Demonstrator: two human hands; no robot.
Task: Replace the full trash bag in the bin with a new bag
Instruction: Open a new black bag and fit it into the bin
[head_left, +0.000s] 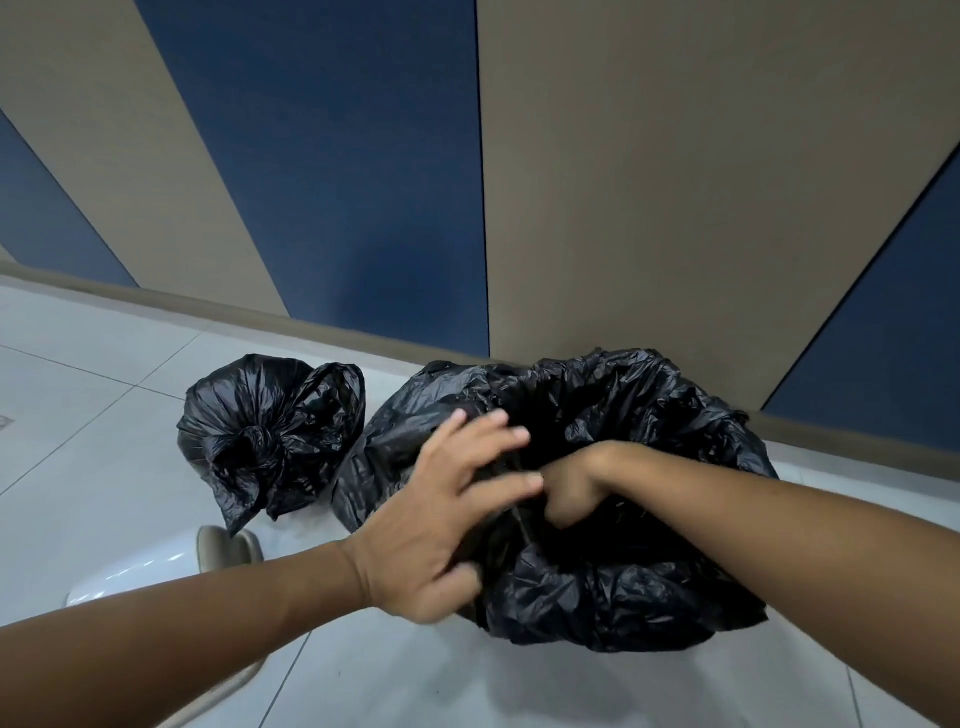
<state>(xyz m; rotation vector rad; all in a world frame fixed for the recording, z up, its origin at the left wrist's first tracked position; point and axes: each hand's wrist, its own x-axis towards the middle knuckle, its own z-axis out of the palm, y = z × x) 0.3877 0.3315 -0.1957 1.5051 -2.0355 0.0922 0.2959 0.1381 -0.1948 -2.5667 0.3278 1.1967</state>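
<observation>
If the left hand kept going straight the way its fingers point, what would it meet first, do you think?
Probably the new black bag draped over the bin: the left hand points up and right across its opening, toward the far rim. Depth is unclear.

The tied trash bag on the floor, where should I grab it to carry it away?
Grip the tied trash bag at its twisted knot, which faces up toward the camera, coming from above. The plastic gathers into a firm bunch there, while the rest is loose and crinkled. It lies apart from the bin bag that both hands work.
</observation>
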